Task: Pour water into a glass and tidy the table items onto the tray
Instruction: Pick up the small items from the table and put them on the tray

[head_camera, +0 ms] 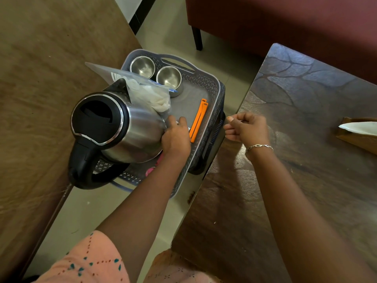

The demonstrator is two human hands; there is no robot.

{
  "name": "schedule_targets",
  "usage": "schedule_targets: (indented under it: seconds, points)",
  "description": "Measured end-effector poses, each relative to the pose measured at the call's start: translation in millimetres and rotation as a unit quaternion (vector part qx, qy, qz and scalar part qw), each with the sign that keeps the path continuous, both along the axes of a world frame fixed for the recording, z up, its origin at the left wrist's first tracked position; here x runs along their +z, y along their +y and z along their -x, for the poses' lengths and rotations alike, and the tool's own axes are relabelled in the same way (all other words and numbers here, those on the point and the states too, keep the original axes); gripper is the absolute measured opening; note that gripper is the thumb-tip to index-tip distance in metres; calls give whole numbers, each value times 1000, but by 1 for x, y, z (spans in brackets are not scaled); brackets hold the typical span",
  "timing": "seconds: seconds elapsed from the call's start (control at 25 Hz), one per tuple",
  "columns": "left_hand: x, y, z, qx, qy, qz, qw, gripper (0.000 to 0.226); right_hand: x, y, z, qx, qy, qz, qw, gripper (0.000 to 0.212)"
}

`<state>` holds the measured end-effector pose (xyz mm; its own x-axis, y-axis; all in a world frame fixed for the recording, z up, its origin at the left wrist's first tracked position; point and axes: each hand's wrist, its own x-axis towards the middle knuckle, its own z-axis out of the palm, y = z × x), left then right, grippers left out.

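A grey perforated tray [214, 94] sits in the gap between two tables. On it a steel electric kettle [130, 129] with a black lid and handle leans to the left, and a clear plastic bag [146, 92] rests against it. Two steel cups [142, 67] [169, 77] stand at the tray's far end, and an orange clip [199, 121] lies along its right side. My left hand [176, 137] reaches into the tray beside the kettle, fingers bent down over something small and white. My right hand [247, 128] hovers at the dark table's edge, loosely curled, with nothing visible in it.
A brown table [40, 78] lies on the left and a dark patterned table [306, 139] on the right. A tissue box [359, 133] stands at the far right. A maroon sofa [285, 21] sits behind. Something pink [150, 171] shows under the kettle.
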<state>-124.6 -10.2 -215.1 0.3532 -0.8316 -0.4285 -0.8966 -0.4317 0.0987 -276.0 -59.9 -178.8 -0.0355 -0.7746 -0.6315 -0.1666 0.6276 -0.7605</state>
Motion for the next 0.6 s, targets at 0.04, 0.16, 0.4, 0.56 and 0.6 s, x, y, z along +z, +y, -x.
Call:
schedule_targets:
  seconds: [0.04,0.16,0.4,0.56,0.6]
  points:
    - [1,-1,0,-23,-6,3,1000,40,1,1,1,1,0,0,1000,21]
    - [1,-3,-2,-87,-23,2,996,44,2,5,4,2,-5,-4,1000,20]
    - [-2,-10,-6,-125,-28,5,992,48,2,10,7,-5,-9,-16,1000,18]
    - [-3,-9,-7,-138,-26,8,990,48,5,10,7,-7,-9,-15,1000,18]
    - [-2,-9,-7,-141,-26,6,990,48,6,11,8,-5,-7,-13,1000,18]
